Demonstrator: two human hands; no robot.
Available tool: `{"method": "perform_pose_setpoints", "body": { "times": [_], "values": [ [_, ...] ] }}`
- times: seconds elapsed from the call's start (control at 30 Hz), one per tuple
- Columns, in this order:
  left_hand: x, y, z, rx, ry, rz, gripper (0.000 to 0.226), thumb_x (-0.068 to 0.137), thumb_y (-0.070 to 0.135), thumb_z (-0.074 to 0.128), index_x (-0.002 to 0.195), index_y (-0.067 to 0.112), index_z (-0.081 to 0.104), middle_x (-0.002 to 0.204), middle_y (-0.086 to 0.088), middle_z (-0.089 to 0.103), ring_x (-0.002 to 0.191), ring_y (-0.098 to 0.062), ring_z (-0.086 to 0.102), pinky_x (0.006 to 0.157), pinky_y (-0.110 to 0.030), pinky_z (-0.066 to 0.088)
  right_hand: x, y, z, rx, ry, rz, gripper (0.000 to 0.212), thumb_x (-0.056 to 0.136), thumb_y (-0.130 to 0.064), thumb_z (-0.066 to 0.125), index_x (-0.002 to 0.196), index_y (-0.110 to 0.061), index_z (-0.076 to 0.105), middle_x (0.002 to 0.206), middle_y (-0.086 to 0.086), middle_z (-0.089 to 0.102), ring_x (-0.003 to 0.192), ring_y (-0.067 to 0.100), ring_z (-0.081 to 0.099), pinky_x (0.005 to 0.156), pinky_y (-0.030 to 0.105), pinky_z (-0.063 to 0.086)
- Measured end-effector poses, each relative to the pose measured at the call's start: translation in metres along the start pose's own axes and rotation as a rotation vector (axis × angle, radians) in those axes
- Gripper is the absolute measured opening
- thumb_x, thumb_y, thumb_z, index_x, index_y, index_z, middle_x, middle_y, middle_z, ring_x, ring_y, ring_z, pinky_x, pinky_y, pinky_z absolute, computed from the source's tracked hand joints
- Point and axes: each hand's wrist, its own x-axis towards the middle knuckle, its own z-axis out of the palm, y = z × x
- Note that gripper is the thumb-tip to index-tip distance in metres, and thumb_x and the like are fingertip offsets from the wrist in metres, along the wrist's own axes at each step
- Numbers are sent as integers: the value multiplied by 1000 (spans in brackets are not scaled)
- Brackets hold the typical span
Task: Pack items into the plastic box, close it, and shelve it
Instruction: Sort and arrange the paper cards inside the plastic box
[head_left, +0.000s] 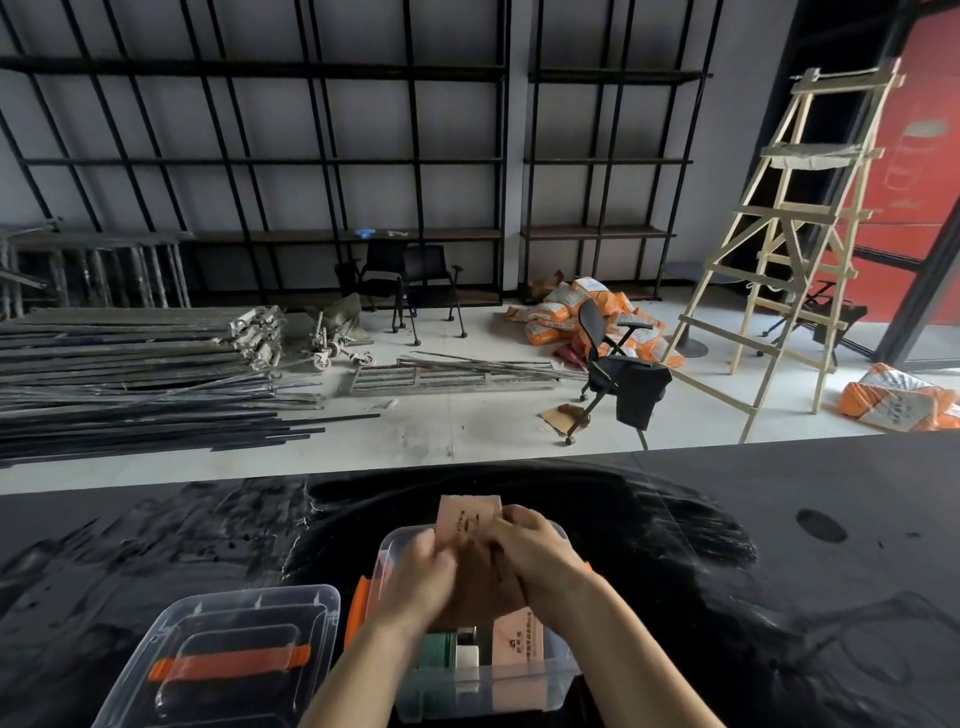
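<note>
I see dim, flat daylight on the pale floor (467, 431), a dark tabletop (779, 571) with faint sheen, blurred hands (483, 566), and shelves (260, 156) bowed at the edges.

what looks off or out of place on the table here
Nothing is spilled or broken. The lid lies off the box, to its left on the table. Both hands, left hand and right hand, hold a pink packet sticking up above the box rim, not yet tucked in.

Clear plastic box (519, 680) open on black table, packets inside; pink packet (467, 514) upright above it; lid (223, 660), orange handle, lies left.
</note>
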Motion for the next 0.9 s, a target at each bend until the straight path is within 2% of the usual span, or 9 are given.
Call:
{"method": "perform_pose_setpoints", "body": {
  "times": [0.13, 0.23, 0.33, 0.4, 0.47, 0.57, 0.7, 0.8, 0.9],
  "values": [
    [-20, 11, 28, -274, -102, 62, 26, 97, 36, 44, 114, 21, 56, 111, -10, 72, 102, -25, 70, 88, -49, 58, -12, 2, 18, 158, 47, -23, 19, 97, -21, 56, 111, -8, 58, 88, 5, 66, 82, 15, 66, 65, 28, 52],
    [-22, 16, 29, -391, -188, 54, 26, 101, 26, 43, 113, 31, 66, 108, -4, 76, 101, -22, 73, 89, -46, 58, -15, 1, 8, 205, 111, -45, 25, 91, -26, 66, 108, -9, 59, 94, 12, 71, 82, 21, 71, 68, 34, 59],
    [-13, 16, 24, -63, -167, 157, 28, 101, 24, 41, 110, 27, 67, 99, 2, 77, 88, -15, 73, 87, -39, 58, -12, -4, -18, 178, 257, -105, 23, 91, -32, 62, 107, -16, 61, 98, 12, 72, 85, 27, 72, 76, 45, 62],
    [-3, 11, 29, 439, -76, 265, 27, 98, 22, 40, 95, 22, 67, 98, 4, 75, 84, -14, 72, 75, -33, 60, -13, -7, -34, 164, 332, -132, 20, 95, -31, 55, 112, -19, 58, 101, 8, 69, 88, 25, 67, 67, 40, 57],
    [2, 4, 42, 818, -135, 306, 24, 94, 17, 40, 83, 16, 61, 100, -2, 75, 89, -18, 71, 69, -29, 60, -12, -6, -44, 186, 373, -131, 20, 96, -30, 51, 113, -21, 56, 102, 8, 67, 89, 24, 65, 65, 34, 50],
    [8, -8, 62, 1067, -264, 289, 21, 91, 12, 48, 107, 14, 61, 108, -4, 70, 99, -22, 67, 84, -36, 58, -10, 3, -50, 197, 394, -91, 22, 94, -31, 51, 111, -18, 57, 102, 12, 68, 88, 27, 65, 66, 34, 51],
    [17, -20, 80, 1206, -321, 262, 32, 89, 12, 54, 121, 13, 57, 118, -6, 65, 107, -25, 62, 91, -37, 51, -9, 12, -52, 228, 385, -43, 22, 91, -30, 51, 107, -16, 57, 102, 15, 68, 86, 29, 66, 69, 36, 53],
    [16, -23, 88, 1150, -241, 264, 25, 88, 10, 55, 111, 19, 60, 108, -1, 68, 99, -21, 63, 80, -32, 49, -7, 14, -54, 222, 365, -28, 22, 89, -31, 52, 106, -17, 57, 102, 15, 68, 83, 28, 66, 70, 40, 56],
    [22, -13, 78, 967, -188, 231, 28, 81, 9, 54, 98, 30, 60, 96, 11, 67, 88, -13, 62, 77, -30, 51, -6, 14, -58, 190, 351, -5, 27, 88, -34, 52, 108, -17, 57, 102, 16, 68, 92, 33, 69, 83, 48, 58]
  ]
}}
